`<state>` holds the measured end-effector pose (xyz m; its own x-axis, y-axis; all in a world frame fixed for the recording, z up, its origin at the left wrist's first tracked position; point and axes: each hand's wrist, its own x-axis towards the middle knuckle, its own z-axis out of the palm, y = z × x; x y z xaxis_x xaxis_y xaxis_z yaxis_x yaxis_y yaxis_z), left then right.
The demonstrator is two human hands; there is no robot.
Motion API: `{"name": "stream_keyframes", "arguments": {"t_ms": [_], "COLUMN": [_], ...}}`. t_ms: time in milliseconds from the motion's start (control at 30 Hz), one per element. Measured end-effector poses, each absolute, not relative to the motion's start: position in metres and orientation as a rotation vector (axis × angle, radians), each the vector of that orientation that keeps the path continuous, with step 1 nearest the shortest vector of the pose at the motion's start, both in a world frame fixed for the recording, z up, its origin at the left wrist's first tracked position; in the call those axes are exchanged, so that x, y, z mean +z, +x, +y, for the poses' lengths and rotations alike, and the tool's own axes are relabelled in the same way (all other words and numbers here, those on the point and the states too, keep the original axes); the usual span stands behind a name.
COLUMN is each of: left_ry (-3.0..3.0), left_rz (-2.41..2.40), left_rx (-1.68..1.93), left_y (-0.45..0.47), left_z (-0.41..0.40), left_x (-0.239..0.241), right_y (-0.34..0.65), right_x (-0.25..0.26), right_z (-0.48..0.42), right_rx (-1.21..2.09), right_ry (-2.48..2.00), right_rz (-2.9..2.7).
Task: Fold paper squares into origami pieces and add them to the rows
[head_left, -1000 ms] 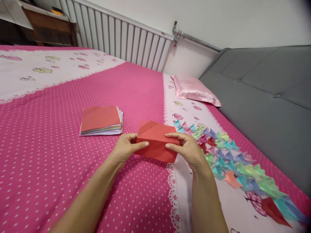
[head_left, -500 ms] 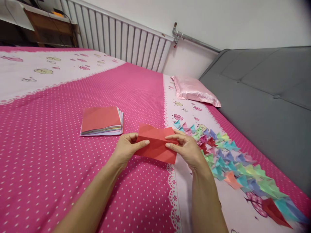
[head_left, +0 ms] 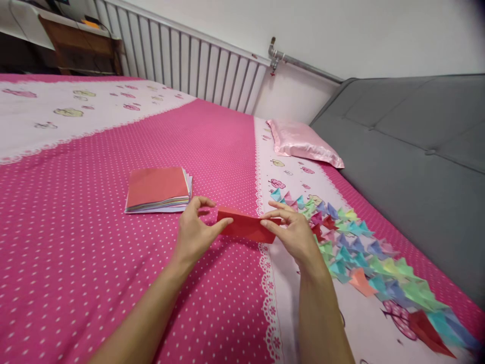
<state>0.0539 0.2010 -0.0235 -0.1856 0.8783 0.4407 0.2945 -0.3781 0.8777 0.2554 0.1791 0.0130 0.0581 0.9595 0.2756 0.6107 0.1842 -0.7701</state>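
A red sheet of origami paper, folded into a narrow strip, is between my two hands over the pink dotted bedspread. My left hand has its thumb on the strip's left end, with the index finger raised away from it; fingers behind the paper are hidden. At the right end, my right hand pinches the strip between thumb and fingers. Left of my hands lies a stack of coloured paper with a red sheet on top. Rows of small folded paper pieces in several colours spread out beyond my right hand.
A pink satin pillow rests near the grey padded headboard. Along the far wall stand a white radiator and a pipe. A wooden desk is at the back left.
The red paper has gone from a partly opened, wider sheet to a narrow folded strip. My left index finger has lifted off the paper. The stack and folded pieces stay put.
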Motion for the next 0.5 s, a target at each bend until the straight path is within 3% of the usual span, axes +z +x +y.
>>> {"name": "stream_keyframes", "arguments": {"t_ms": [233,500], "left_ry": [2.41,2.238], "left_rz": [1.112,1.074], "left_rx": [1.432,1.108], "left_y": [0.054,0.057], "left_z": [0.199,0.193], "left_x": [-0.028,-0.029], "right_y": [0.247,0.24], "right_x": [0.019,0.021], "right_z": [0.175,0.173], "right_rx": [0.419,0.513], "right_ry": [-1.437,-1.332], "right_rz": [-1.847,-1.773]}}
